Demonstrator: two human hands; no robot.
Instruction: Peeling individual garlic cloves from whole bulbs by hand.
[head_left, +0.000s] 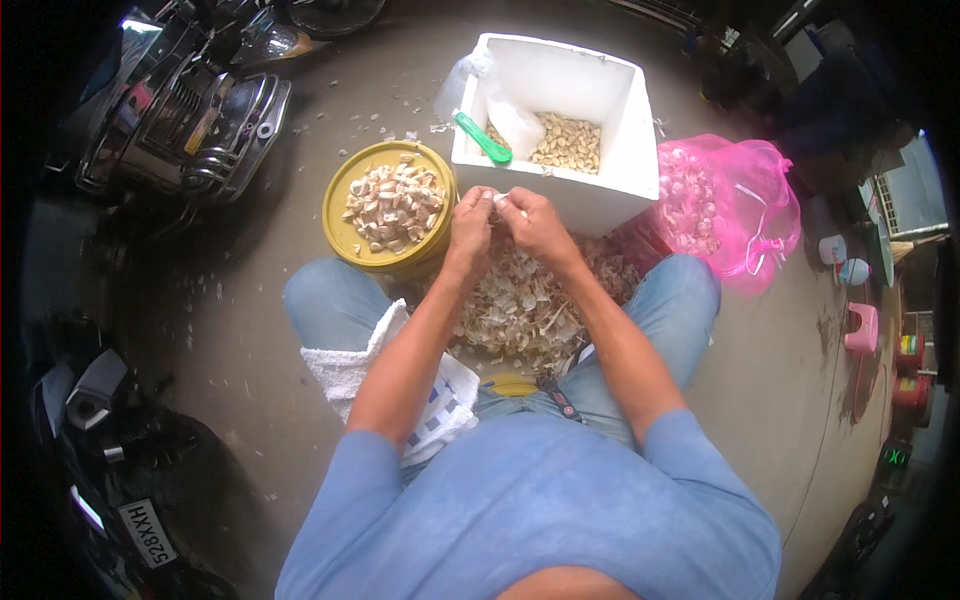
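Note:
My left hand point(471, 230) and my right hand point(538, 228) meet at their fingertips, pinched on a small whitish garlic clove point(499, 202). Just beyond them stands a white foam box point(560, 190) with peeled garlic cloves point(568, 143) on its bottom. A green-handled tool point(482, 138) leans over its near left corner; its working end is hidden. To the left, a yellow round tub point(333, 232) bears a pile of loose, unpeeled garlic cloves point(395, 205). Below my hands, between my legs, lies a large heap of dry garlic skins point(530, 310).
A pink mesh bag of garlic bulbs point(690, 210) sits right of the box. A white towel point(345, 370) drapes over my left leg. Motorbikes point(200, 130) stand at the left, and a pink stool point(861, 328) at the far right. Scraps of skin dot the floor.

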